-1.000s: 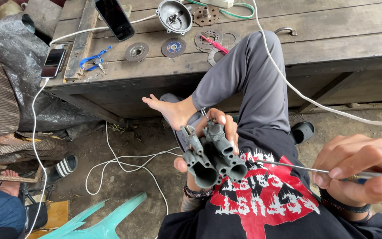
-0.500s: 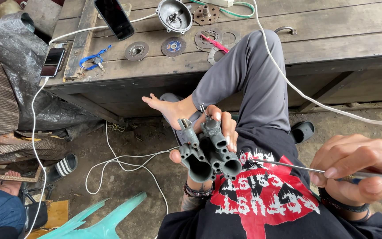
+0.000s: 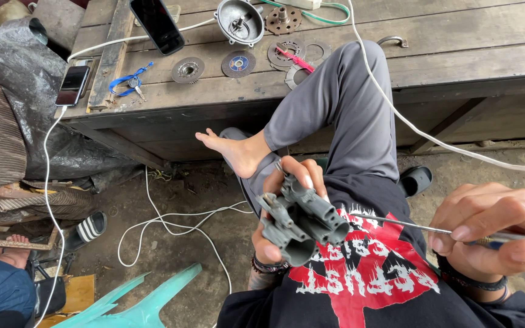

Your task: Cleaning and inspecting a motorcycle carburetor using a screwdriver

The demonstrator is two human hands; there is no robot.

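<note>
My left hand (image 3: 277,209) grips a grey plastic tool housing (image 3: 304,222) with two tube-like openings, held over my lap near my black and red shirt. My right hand (image 3: 487,234) holds a screwdriver (image 3: 396,223) by its handle; the thin metal shaft points left and its tip reaches the housing. My bent knee in grey trousers (image 3: 341,115) rises toward the bench, with my bare foot (image 3: 235,152) below it.
A wooden bench (image 3: 457,54) carries a round metal gear case (image 3: 238,21), several grinding discs (image 3: 238,62), a phone (image 3: 156,24), blue scissors (image 3: 127,82) and a white cable (image 3: 396,115). Sandals (image 3: 89,228), white wire and a teal plastic piece (image 3: 147,304) lie on the dirt floor.
My left hand has tilted and lifted the grey housing slightly, keeping it against the screwdriver tip. My right hand stays in about the same place.
</note>
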